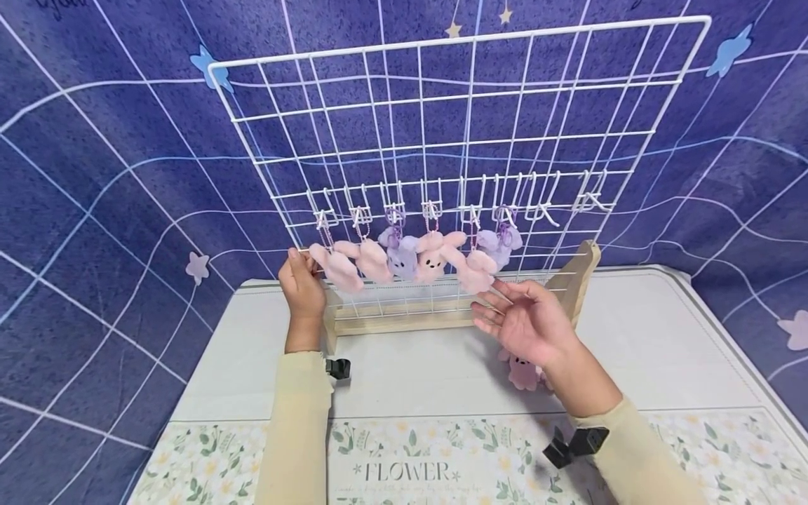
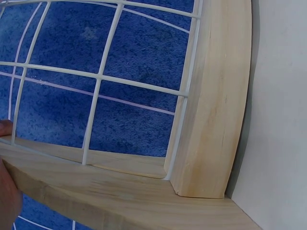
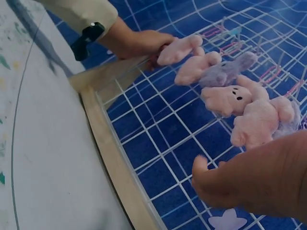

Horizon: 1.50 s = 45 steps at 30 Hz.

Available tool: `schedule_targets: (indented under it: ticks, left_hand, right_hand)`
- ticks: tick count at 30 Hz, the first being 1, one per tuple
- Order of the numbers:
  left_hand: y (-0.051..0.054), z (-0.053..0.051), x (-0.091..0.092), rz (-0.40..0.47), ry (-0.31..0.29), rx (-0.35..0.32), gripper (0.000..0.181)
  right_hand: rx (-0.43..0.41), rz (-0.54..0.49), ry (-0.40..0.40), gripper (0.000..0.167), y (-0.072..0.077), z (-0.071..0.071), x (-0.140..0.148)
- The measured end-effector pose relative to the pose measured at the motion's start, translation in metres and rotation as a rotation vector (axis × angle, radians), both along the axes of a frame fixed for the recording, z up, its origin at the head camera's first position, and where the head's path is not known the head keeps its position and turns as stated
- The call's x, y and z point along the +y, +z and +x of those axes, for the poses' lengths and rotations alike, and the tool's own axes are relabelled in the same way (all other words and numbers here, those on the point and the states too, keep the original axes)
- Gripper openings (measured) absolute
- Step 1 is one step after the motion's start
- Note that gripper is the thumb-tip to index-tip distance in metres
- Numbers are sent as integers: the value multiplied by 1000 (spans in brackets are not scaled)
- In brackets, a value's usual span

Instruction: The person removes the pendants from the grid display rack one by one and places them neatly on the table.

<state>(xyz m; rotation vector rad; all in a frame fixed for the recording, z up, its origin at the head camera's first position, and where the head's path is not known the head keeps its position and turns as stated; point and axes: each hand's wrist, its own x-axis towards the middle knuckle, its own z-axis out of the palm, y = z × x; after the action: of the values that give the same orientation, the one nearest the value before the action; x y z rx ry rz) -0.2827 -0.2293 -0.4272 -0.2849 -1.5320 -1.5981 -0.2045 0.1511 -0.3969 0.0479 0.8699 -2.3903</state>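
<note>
Several plush bunny-like keychains hang in a row from hooks on a white wire grid rack [image 1: 442, 91]. Pink plush keychains [image 1: 341, 270] and purple ones [image 1: 402, 261] are mixed. My left hand [image 1: 304, 284] grips the wooden side post of the rack's stand at the left; in the left wrist view only bits of the hand [image 2: 7, 199] show beside the wood. With fingers extended and palm turned up, my right hand [image 1: 530, 322] is just below a pink plush keychain [image 1: 475, 272] right of the middle. Whether the fingertips touch it, I cannot tell.
Bare white hooks [image 1: 544, 210] stand at the grid's right. Another pink plush [image 1: 522, 372] lies on the white table [image 1: 404, 372], partly hidden by my right wrist. A floral mat [image 1: 404, 463] lies in front; a blue patterned cloth [image 1: 126, 210] stands behind.
</note>
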Motion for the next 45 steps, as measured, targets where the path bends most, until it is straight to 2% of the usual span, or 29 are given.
schedule_targets:
  ticks: [5, 9, 12, 14, 16, 20, 24, 27, 32, 36, 45]
  left_hand:
    - [-1, -1, 1, 14, 0, -11, 61]
    - [0, 0, 1, 12, 4, -21, 60]
    - [0, 1, 1, 6, 13, -24, 60]
    - [1, 1, 1, 5, 16, -27, 61]
    - [1, 2, 1, 4, 15, -29, 61]
    - [1, 2, 1, 5, 18, -32, 61]
    - [0, 1, 0, 6, 16, -31, 62]
    - [0, 0, -1, 7, 16, -34, 62]
    - [0, 1, 0, 0, 22, -37, 61]
    - [1, 1, 0, 0, 21, -32, 60]
    - [1, 2, 1, 0, 24, -40, 58]
  right_hand:
    - [37, -96, -15, 42, -1, -3, 2]
    - [87, -126, -40, 67, 2, -2, 3]
    - [114, -149, -67, 50, 5, 0, 4]
    - [129, -155, -89, 27, 6, 0, 4]
    - [141, -156, -118, 13, 8, 2, 4]
    - [176, -131, -171, 15, 12, 5, 6]
    - [214, -142, -174, 25, 14, 7, 7]
    - [265, -130, -160, 23, 14, 8, 7]
    - [320, -49, -204, 15, 17, 11, 6]
    - [371, -2, -226, 19, 21, 15, 6]
    - [506, 21, -225, 20, 33, 23, 12]
